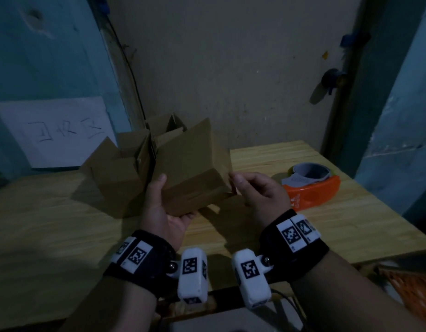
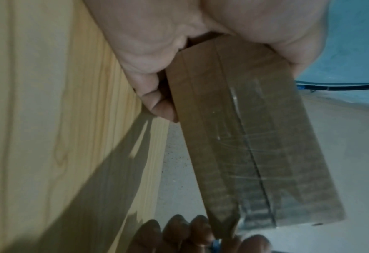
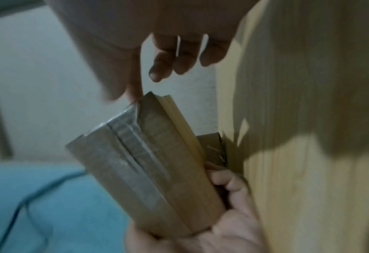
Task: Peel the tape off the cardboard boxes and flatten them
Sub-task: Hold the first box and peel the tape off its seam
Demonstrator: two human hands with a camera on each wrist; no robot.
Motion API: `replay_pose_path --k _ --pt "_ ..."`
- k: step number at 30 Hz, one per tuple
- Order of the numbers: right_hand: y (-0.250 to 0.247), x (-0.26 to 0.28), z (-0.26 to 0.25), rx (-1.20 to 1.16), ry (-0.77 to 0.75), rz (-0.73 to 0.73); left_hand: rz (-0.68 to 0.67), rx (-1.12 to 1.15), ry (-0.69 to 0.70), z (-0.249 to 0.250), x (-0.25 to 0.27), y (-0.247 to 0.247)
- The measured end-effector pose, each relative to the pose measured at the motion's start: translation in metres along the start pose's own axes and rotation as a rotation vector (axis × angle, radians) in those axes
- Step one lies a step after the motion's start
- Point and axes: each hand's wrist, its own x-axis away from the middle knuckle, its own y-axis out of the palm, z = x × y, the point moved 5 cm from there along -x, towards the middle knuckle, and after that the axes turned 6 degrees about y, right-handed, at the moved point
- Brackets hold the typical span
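While the left hand cups the box from below at 7 o'clock, thumb up its near face and fingers curled beneath, the box hangs tilted above the table. Clear, glossy tape runs along the seam of the taped face, its long axis leading away from the left palm toward the right hand at 3 o'clock. There the thumb and forefinger pinch at the corner where the tape end wrinkles; whether they have it free cannot be told. The cardboard is matte brown and creased. An opened box stands at 10 o'clock, an orange dispenser at 3.
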Motion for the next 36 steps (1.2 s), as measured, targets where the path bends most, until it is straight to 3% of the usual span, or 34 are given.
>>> replay_pose_path --k 2,7,17,22,25,28,31,36 --pt "0.001 -0.003 -0.007 0.01 0.0 -0.021 0.005 0.002 -0.013 0.0 0.0 0.0" --pt "-0.003 -0.016 -0.026 0.294 -0.004 -0.009 0.027 0.035 -0.017 0.0 -0.003 -0.001" --pt "0.015 -0.019 -0.066 0.763 -0.032 -0.161 0.057 0.121 -0.099 0.003 -0.004 -0.002" --pt "0.023 -0.004 -0.07 0.744 -0.056 -0.231 0.106 0.115 -0.124 0.005 -0.007 -0.004" --pt "0.025 0.008 -0.07 0.679 -0.095 -0.242 0.055 0.109 -0.122 0.005 -0.009 -0.002" --pt "0.022 0.012 -0.069 0.587 -0.127 -0.168 0.11 0.098 -0.109 0.007 -0.006 -0.003" --pt "0.012 0.006 -0.068 0.496 -0.12 -0.037 0.081 0.129 -0.128 0.004 -0.003 0.0" --pt "0.01 -0.002 -0.065 0.552 -0.113 -0.043 0.063 0.156 -0.15 0.003 -0.003 0.0"
